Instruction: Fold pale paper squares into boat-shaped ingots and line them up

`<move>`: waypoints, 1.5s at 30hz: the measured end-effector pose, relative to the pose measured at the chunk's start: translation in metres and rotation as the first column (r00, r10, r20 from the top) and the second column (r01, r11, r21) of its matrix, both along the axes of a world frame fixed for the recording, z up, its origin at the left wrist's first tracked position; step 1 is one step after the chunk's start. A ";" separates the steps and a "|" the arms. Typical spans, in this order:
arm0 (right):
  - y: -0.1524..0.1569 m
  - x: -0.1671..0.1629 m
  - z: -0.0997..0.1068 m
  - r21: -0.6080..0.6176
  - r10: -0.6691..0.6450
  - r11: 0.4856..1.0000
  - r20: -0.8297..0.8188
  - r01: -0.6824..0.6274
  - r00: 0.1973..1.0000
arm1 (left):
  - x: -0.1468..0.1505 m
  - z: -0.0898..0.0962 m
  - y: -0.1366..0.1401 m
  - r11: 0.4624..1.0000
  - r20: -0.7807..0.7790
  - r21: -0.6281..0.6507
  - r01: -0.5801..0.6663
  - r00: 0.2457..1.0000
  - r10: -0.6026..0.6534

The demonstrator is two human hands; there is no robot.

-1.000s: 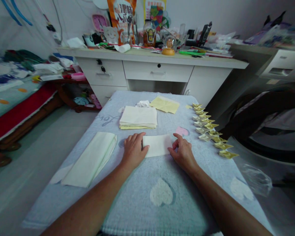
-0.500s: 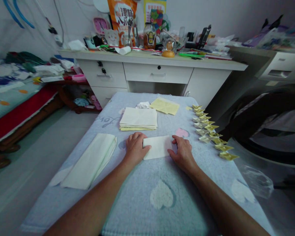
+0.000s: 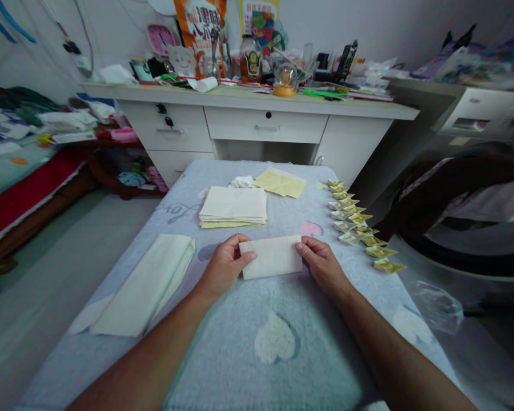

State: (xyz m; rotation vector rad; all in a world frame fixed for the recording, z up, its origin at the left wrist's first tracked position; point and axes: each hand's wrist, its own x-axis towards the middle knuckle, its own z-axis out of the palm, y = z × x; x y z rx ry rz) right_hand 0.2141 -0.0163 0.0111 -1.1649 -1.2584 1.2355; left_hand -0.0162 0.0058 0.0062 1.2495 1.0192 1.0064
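A small white rectangle of folded paper (image 3: 272, 258) is held between both hands above the middle of the cloth-covered table. My left hand (image 3: 228, 260) pinches its left end, thumb on top and fingers behind. At the upper right corner, my right hand (image 3: 321, 260) grips the paper between thumb and fingers. Just beyond lies a stack of white and yellow paper sheets (image 3: 233, 204). Left of my left hand rests a larger folded pale sheet bundle (image 3: 148, 285). Several folded paper boats (image 3: 346, 215) line the table's right edge.
The table (image 3: 214, 365) has a blue patterned cloth. Yellow sheets (image 3: 280, 182) and a crumpled white paper (image 3: 242, 181) lie at its far side. Behind stands a white desk (image 3: 265, 123) loaded with clutter. A front-loading washing machine (image 3: 466, 171) is at right, a bed (image 3: 21, 177) at left.
My right hand has closed on the paper's right end, and the paper appears lifted and tilted. My left hand now has its fingers behind the left end. The whole view has shifted slightly.
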 end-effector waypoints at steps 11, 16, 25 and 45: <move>-0.003 -0.006 0.003 -0.026 0.000 1.000 -0.199 -0.005 0.980 | -0.001 0.005 -0.005 0.999 -0.083 0.012 -0.031 0.996 0.031; -0.003 -0.006 0.003 -0.031 0.000 0.999 -0.204 -0.007 0.979 | -0.001 0.004 -0.004 0.999 -0.120 0.023 -0.048 0.992 0.050; -0.004 -0.004 0.002 -0.041 0.006 0.999 -0.177 -0.013 0.984 | -0.001 0.005 -0.005 0.998 -0.105 0.023 -0.054 0.993 0.056; -0.004 -0.005 0.001 -0.031 -0.024 0.999 -0.111 0.020 0.994 | -0.002 0.005 -0.005 0.997 -0.125 0.020 -0.080 0.989 0.082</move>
